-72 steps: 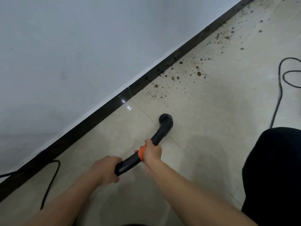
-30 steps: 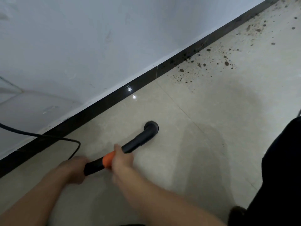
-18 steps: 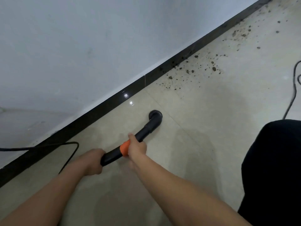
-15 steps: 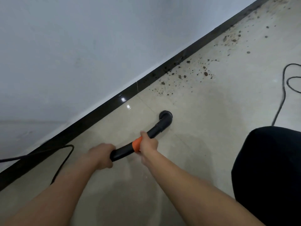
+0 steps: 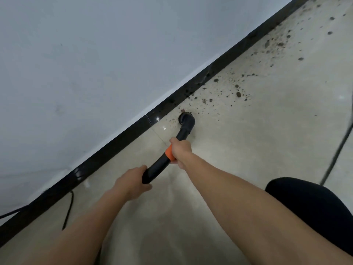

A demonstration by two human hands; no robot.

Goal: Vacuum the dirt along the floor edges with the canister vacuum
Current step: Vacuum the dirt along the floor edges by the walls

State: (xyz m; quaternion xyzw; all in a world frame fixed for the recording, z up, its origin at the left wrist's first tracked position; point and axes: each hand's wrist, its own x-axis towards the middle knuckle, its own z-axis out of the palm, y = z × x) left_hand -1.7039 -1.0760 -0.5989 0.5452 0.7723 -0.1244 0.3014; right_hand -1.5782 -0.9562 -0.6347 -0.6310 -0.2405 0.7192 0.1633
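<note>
A black vacuum wand (image 5: 158, 167) with an orange band (image 5: 169, 154) ends in a round brush nozzle (image 5: 185, 120) that rests on the beige tiled floor (image 5: 267, 131). The nozzle sits at the near end of a trail of dark dirt crumbs (image 5: 236, 92) that runs along the black baseboard (image 5: 118, 144) toward the upper right. My right hand (image 5: 180, 148) grips the wand at the orange band. My left hand (image 5: 133, 183) holds the wand's rear end. The canister itself is out of view.
A white wall (image 5: 114, 64) rises above the baseboard. One black cord (image 5: 68, 209) lies by the baseboard at the lower left, another cord (image 5: 340, 148) crosses the floor at the right. My dark-clothed knee (image 5: 315, 207) fills the lower right.
The nozzle has moved forward along the floor and closer to the baseboard, from bare tile into the near end of the dirt trail. Both hands keep their grip on the wand.
</note>
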